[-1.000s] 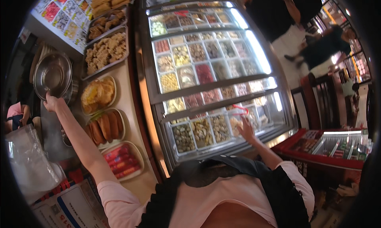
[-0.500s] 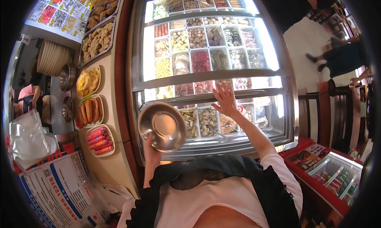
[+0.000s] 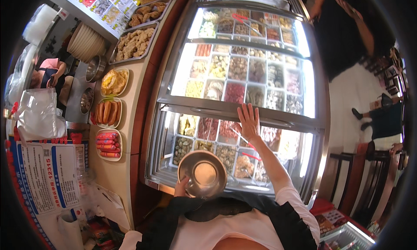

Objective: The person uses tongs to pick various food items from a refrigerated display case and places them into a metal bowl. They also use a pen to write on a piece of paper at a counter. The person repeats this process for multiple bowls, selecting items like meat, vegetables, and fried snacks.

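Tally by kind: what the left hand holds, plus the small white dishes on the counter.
Metal bowl in left hand: 1
Dish of yellow fried food: 1
Dish of long brown pieces: 1
Dish of red-wrapped sticks: 1
Total: 4

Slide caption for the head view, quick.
Left hand holding a metal bowl, right hand spread over the food display case.

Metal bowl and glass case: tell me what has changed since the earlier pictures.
The left hand has carried the bowl rightward to the case's near edge. The right hand has pushed the front lid frame away from the person. The red-wrapped sticks stayed put.
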Available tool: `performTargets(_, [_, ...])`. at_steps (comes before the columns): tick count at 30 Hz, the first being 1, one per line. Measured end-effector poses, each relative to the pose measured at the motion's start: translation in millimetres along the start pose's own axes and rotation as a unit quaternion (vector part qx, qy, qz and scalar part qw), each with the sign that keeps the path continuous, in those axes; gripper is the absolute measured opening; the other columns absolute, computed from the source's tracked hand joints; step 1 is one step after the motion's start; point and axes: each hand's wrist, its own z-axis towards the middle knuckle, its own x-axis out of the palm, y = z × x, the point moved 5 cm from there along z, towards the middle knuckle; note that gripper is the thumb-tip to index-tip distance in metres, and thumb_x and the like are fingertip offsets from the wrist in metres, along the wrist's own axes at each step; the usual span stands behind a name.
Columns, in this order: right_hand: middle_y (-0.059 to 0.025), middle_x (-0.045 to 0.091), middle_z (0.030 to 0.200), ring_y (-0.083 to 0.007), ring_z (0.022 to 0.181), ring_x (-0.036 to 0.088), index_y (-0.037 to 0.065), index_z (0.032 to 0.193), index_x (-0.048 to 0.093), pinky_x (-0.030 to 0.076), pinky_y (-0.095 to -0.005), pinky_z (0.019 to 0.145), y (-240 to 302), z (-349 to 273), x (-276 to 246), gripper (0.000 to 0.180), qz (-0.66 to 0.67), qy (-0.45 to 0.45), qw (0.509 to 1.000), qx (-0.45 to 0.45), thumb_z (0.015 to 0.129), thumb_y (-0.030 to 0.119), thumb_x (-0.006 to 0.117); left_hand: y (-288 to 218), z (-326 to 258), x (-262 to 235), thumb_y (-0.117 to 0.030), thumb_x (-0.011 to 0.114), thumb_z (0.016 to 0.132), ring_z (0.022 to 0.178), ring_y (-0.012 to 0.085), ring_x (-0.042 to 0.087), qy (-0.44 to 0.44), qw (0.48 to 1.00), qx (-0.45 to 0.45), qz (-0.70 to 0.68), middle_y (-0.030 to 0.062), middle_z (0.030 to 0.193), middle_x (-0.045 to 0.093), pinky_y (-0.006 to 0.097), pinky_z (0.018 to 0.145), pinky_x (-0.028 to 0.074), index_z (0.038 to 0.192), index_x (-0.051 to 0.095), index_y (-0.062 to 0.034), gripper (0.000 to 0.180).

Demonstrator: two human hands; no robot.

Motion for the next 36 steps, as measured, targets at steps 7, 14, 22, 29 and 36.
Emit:
performTargets(7, [-0.0133,0.025,0.133,-0.0330,0.125,0.017,0.007,0.127,0.030,0.009,-0.0494,0.100,-25,52,9,0.068,-0.033,0.017,0.999,-0.008,0.069,0.030,0.059,27,20,-13,-0.011,0.054,0.077,0.079,0.0191,0.056,-0.044,0.997,-0.010,-0.062,0.0072,0.090,0.056,0.032,0.065,0.046,0.102,0.052,-0.0029,0.027])
performTargets(14, [-0.0136,0.027,0.132,-0.0337,0.124,0.018,0.007,0.128,0.029,0.011,-0.0485,0.100,-62,114,13,0.068,-0.095,-0.053,0.994,-0.031,0.072,0.036,0.055,12,16,-5,-0.014,0.058,0.075,0.072,0.0157,0.057,-0.097,0.994,0.047,0.008,0.0045,0.082,0.058,0.029,0.060,0.046,0.095,0.056,-0.0032,0.023])
performTargets(22, [-0.0124,0.021,0.135,-0.0329,0.123,0.018,0.006,0.130,0.021,0.014,-0.0467,0.100,-96,166,29,0.075,-0.170,-0.025,0.984,-0.046,0.072,0.036,0.057,12,6,14,-0.012,0.061,0.074,0.065,0.0118,0.056,-0.126,0.987,0.033,-0.089,0.0035,0.077,0.059,0.024,0.057,0.045,0.095,0.057,-0.0018,0.024])
performTargets(29, [-0.0167,0.022,0.133,-0.0343,0.124,0.017,0.004,0.130,0.020,0.014,-0.0472,0.100,-94,176,26,0.079,-0.208,0.071,0.974,0.046,0.069,0.034,0.062,8,2,12,-0.011,0.057,0.074,0.072,0.0165,0.058,-0.049,0.994,0.070,-0.066,0.0077,0.085,0.060,0.030,0.063,0.047,0.097,0.056,-0.0001,0.025])
performTargets(36, [-0.0186,0.026,0.130,-0.0355,0.122,0.020,0.005,0.127,0.028,0.019,-0.0468,0.098,-59,-47,51,0.067,0.000,0.049,0.995,0.082,0.070,0.022,0.060,15,44,-42,-0.028,0.061,0.076,0.059,0.0144,0.054,-0.052,0.994,0.060,0.076,0.0042,0.072,0.055,0.029,0.052,0.045,0.089,0.054,-0.0031,0.029])
